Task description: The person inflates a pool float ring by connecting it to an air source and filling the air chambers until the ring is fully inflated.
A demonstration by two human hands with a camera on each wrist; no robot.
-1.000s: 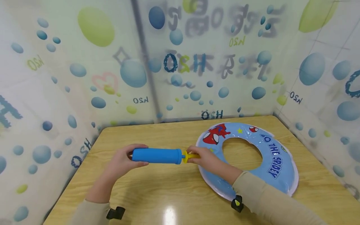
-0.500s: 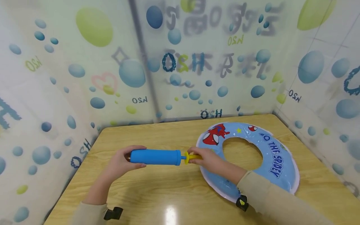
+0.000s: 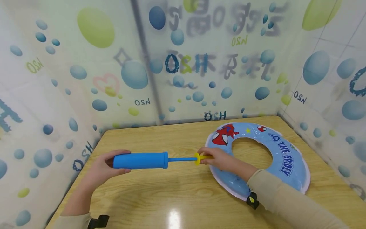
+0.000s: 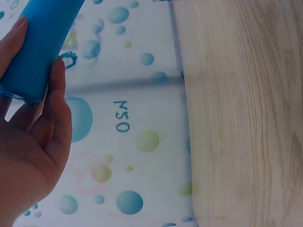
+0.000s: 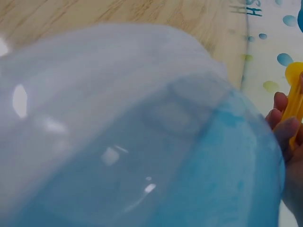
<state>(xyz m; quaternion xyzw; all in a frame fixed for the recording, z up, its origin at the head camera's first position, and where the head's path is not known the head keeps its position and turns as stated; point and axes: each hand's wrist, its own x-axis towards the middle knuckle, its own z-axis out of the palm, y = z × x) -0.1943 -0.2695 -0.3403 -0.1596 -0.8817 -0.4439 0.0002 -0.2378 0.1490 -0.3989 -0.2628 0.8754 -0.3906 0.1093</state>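
Note:
A blue hand pump [image 3: 140, 160] with a yellow handle is held level above the table. My left hand [image 3: 104, 167] grips the far left end of its barrel, thumb on one side and fingers on the other, as the left wrist view also shows on the pump barrel [image 4: 40, 52]. My right hand [image 3: 218, 159] holds the yellow handle [image 3: 204, 157] at the other end. Between barrel and handle a length of thin blue rod [image 3: 183, 159] shows. In the right wrist view, fingers curl round the yellow handle [image 5: 294, 101].
Under and behind the right forearm lies an inflated light-blue swim ring [image 3: 295, 168] with red cartoon figures and lettering. It fills most of the right wrist view. The wooden table [image 3: 160, 197] meets a bubble-patterned curtain [image 3: 183, 89] at the back and sides.
The rod, barely showing before, is now drawn well out of the barrel. My left hand has moved left with the barrel, my right hand slightly right with the handle. The ring has shifted slightly right.

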